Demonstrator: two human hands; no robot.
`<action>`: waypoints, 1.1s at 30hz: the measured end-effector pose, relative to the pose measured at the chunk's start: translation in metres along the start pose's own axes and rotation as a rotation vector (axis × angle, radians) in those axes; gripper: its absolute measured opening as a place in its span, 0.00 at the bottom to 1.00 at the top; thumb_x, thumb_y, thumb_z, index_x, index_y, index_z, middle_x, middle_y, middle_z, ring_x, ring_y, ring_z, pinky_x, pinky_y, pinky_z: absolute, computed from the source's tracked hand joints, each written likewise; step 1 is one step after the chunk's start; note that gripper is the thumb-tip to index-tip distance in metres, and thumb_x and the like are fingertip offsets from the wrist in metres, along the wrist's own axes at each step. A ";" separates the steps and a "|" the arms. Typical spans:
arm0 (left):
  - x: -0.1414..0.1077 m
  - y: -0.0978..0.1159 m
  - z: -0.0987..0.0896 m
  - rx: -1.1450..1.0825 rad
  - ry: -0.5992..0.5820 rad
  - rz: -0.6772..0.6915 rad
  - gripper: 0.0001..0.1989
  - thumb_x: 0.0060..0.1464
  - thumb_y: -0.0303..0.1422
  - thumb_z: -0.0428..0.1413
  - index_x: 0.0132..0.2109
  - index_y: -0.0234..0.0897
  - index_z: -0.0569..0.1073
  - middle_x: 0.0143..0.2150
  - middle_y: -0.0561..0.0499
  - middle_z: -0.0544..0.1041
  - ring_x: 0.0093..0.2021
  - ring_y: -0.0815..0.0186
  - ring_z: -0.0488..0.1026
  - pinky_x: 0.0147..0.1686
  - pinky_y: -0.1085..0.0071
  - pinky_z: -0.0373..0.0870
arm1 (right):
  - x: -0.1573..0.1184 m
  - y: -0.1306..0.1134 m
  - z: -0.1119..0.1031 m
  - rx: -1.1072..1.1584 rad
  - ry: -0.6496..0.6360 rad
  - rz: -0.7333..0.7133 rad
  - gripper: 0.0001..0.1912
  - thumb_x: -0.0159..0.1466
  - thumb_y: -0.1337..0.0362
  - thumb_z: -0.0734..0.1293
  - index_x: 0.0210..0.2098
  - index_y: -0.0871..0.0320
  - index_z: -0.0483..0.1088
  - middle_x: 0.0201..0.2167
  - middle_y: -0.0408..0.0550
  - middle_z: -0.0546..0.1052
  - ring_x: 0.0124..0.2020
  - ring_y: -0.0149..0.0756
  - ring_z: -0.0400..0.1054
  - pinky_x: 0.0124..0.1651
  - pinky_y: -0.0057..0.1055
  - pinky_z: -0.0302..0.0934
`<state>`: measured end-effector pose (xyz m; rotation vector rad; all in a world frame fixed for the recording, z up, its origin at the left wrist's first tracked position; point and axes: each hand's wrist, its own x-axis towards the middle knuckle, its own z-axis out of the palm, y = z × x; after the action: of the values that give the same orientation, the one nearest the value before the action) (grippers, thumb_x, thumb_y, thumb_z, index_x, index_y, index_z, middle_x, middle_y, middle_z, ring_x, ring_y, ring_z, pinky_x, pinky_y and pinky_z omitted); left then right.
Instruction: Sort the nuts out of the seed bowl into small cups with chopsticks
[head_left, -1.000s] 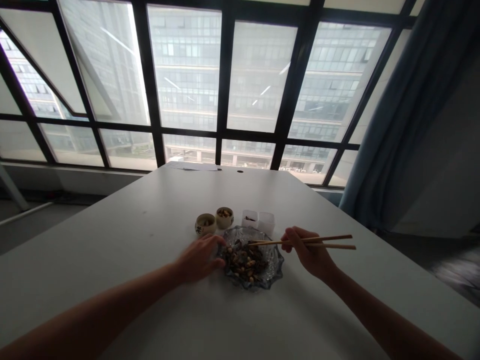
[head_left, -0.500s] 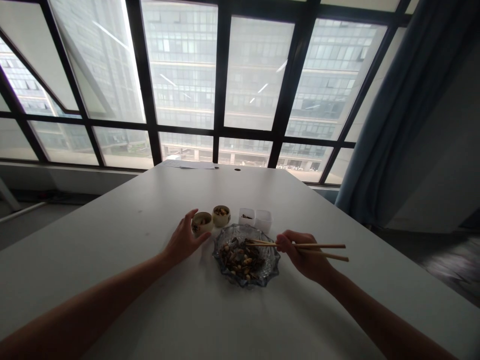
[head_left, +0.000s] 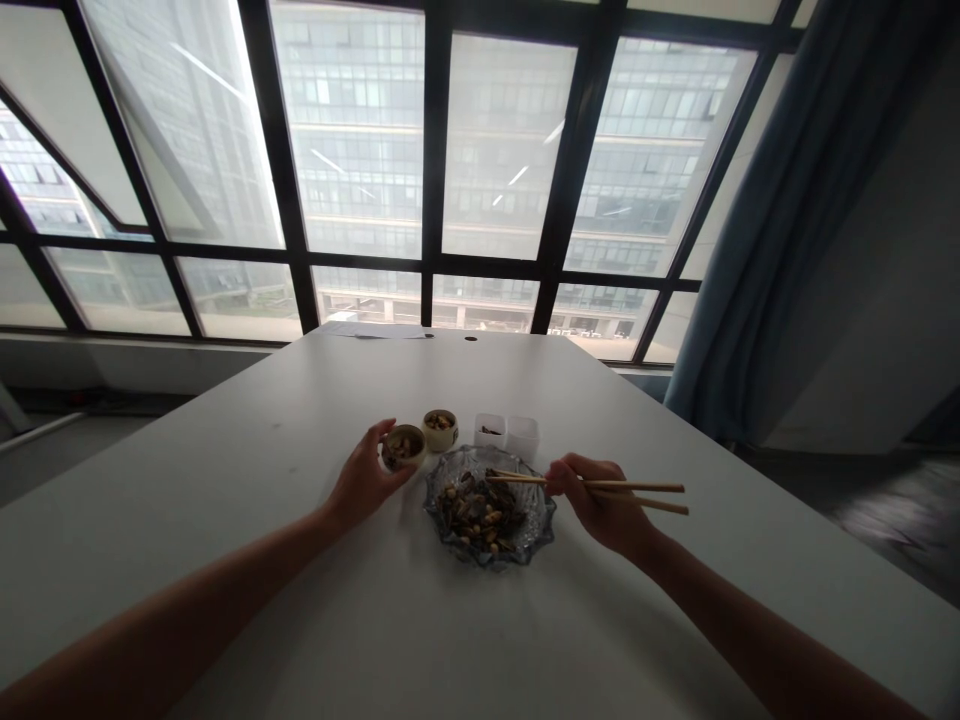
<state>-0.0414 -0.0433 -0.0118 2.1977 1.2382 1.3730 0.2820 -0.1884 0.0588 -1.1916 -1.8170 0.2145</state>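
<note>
My left hand (head_left: 367, 468) is curled round a small cream cup (head_left: 415, 462), thumb on the near side and fingers on the far side. The cup has dark marks outside and brownish bits inside, and it leans slightly toward me. My right hand (head_left: 600, 500) grips a pair of wooden chopsticks (head_left: 645, 488). Their tips reach over the far part of a scalloped glass bowl (head_left: 541, 535), close to a dark piece. Mixed nuts and seeds (head_left: 484, 520) fill much of this bowl. Whether the tips pinch anything I cannot tell.
A second cream cup (head_left: 441, 436) with brownish bits stands behind the bowl. Beside it are two joined clear square containers (head_left: 523, 437); the left one holds dark bits. White paper (head_left: 382, 331) lies at the far edge of the white table (head_left: 300, 620), by the windows.
The cup in my left hand has tipped slightly toward me, showing more of its inside. The chopstick tips have shifted slightly up within the bowl. The whole view has shifted a little.
</note>
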 end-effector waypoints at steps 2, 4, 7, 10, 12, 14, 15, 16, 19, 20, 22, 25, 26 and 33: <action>-0.001 0.001 0.000 0.012 -0.001 0.036 0.37 0.47 0.42 0.65 0.62 0.40 0.63 0.58 0.41 0.73 0.54 0.52 0.74 0.50 0.55 0.76 | 0.001 0.003 0.002 0.081 0.040 0.073 0.27 0.71 0.45 0.59 0.27 0.58 0.72 0.21 0.49 0.78 0.23 0.36 0.73 0.28 0.31 0.66; -0.001 0.002 -0.001 0.033 -0.005 0.069 0.38 0.47 0.41 0.65 0.63 0.39 0.63 0.57 0.41 0.71 0.55 0.52 0.73 0.51 0.55 0.75 | 0.002 0.006 0.005 0.165 0.079 0.156 0.28 0.69 0.42 0.60 0.27 0.58 0.73 0.20 0.49 0.77 0.23 0.37 0.73 0.29 0.32 0.68; -0.001 0.003 -0.002 0.067 -0.013 0.108 0.38 0.46 0.39 0.65 0.63 0.39 0.64 0.56 0.41 0.70 0.57 0.51 0.71 0.55 0.53 0.73 | 0.004 0.012 0.009 0.257 0.114 0.230 0.30 0.65 0.38 0.63 0.27 0.58 0.74 0.19 0.49 0.77 0.22 0.37 0.73 0.28 0.33 0.69; 0.000 0.005 -0.002 0.099 -0.019 0.137 0.35 0.47 0.38 0.65 0.62 0.38 0.66 0.56 0.40 0.69 0.58 0.50 0.69 0.59 0.51 0.70 | 0.005 0.013 0.010 0.278 0.161 0.228 0.30 0.64 0.37 0.64 0.27 0.58 0.73 0.20 0.49 0.77 0.22 0.37 0.72 0.27 0.32 0.68; 0.000 0.006 -0.002 0.109 -0.016 0.141 0.34 0.47 0.38 0.65 0.60 0.38 0.67 0.56 0.41 0.69 0.57 0.50 0.69 0.59 0.51 0.70 | 0.003 0.012 0.009 0.252 0.166 0.201 0.29 0.66 0.38 0.63 0.26 0.58 0.73 0.20 0.49 0.77 0.22 0.37 0.72 0.27 0.32 0.68; 0.000 0.007 -0.003 0.110 -0.013 0.137 0.33 0.46 0.38 0.65 0.60 0.39 0.68 0.55 0.42 0.69 0.57 0.51 0.70 0.59 0.51 0.70 | 0.001 0.009 0.009 0.210 0.128 0.171 0.29 0.68 0.40 0.61 0.26 0.58 0.73 0.19 0.48 0.76 0.22 0.37 0.72 0.28 0.32 0.67; 0.000 0.007 -0.003 0.109 -0.014 0.135 0.33 0.46 0.38 0.65 0.60 0.39 0.68 0.55 0.42 0.69 0.57 0.51 0.70 0.59 0.52 0.70 | -0.001 0.008 0.010 0.189 0.098 0.156 0.29 0.68 0.41 0.61 0.26 0.58 0.73 0.19 0.48 0.76 0.22 0.37 0.72 0.28 0.32 0.67; 0.000 0.007 -0.003 0.106 -0.018 0.133 0.33 0.46 0.37 0.65 0.59 0.39 0.68 0.56 0.42 0.69 0.57 0.51 0.70 0.59 0.52 0.70 | -0.002 0.006 0.011 0.168 0.068 0.140 0.28 0.69 0.42 0.60 0.26 0.58 0.73 0.19 0.48 0.76 0.22 0.36 0.72 0.27 0.31 0.66; 0.000 0.008 -0.003 0.097 -0.028 0.127 0.32 0.46 0.37 0.65 0.59 0.38 0.68 0.56 0.41 0.70 0.57 0.51 0.70 0.59 0.52 0.69 | -0.004 0.004 0.014 0.119 -0.008 0.101 0.27 0.71 0.45 0.59 0.26 0.58 0.72 0.20 0.48 0.77 0.22 0.35 0.71 0.26 0.30 0.64; 0.000 0.009 -0.004 0.094 -0.027 0.126 0.32 0.46 0.37 0.65 0.59 0.38 0.68 0.56 0.41 0.70 0.57 0.51 0.70 0.59 0.52 0.69 | -0.004 0.004 0.015 0.106 -0.024 0.092 0.27 0.71 0.45 0.59 0.25 0.58 0.71 0.20 0.48 0.77 0.22 0.35 0.71 0.26 0.29 0.64; 0.000 0.009 -0.004 0.093 -0.023 0.127 0.32 0.46 0.37 0.65 0.59 0.39 0.68 0.55 0.41 0.71 0.57 0.51 0.70 0.59 0.52 0.69 | -0.005 0.003 0.017 0.084 -0.042 0.079 0.27 0.72 0.46 0.59 0.25 0.58 0.71 0.20 0.48 0.77 0.21 0.34 0.70 0.25 0.28 0.63; 0.000 0.009 -0.003 0.096 -0.014 0.132 0.31 0.47 0.37 0.64 0.58 0.38 0.68 0.55 0.41 0.72 0.57 0.50 0.70 0.58 0.51 0.70 | -0.005 0.003 0.017 0.064 -0.046 0.057 0.27 0.72 0.47 0.59 0.25 0.58 0.70 0.19 0.47 0.77 0.21 0.33 0.70 0.24 0.28 0.62; -0.001 0.009 -0.003 0.096 -0.011 0.132 0.31 0.47 0.37 0.65 0.58 0.38 0.68 0.55 0.41 0.72 0.57 0.50 0.70 0.58 0.51 0.70 | -0.005 0.002 0.017 0.063 -0.040 0.051 0.27 0.72 0.47 0.59 0.25 0.58 0.70 0.19 0.48 0.77 0.21 0.33 0.70 0.25 0.27 0.62; -0.002 0.007 -0.002 0.081 -0.020 0.113 0.31 0.47 0.38 0.64 0.58 0.39 0.67 0.55 0.41 0.73 0.57 0.50 0.71 0.57 0.51 0.71 | -0.005 0.004 0.015 0.098 0.024 0.021 0.25 0.72 0.48 0.60 0.26 0.58 0.72 0.21 0.48 0.78 0.21 0.35 0.72 0.27 0.29 0.66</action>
<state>-0.0403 -0.0490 -0.0075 2.3639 1.1996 1.3613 0.2737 -0.1854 0.0458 -1.1401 -1.7542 0.2969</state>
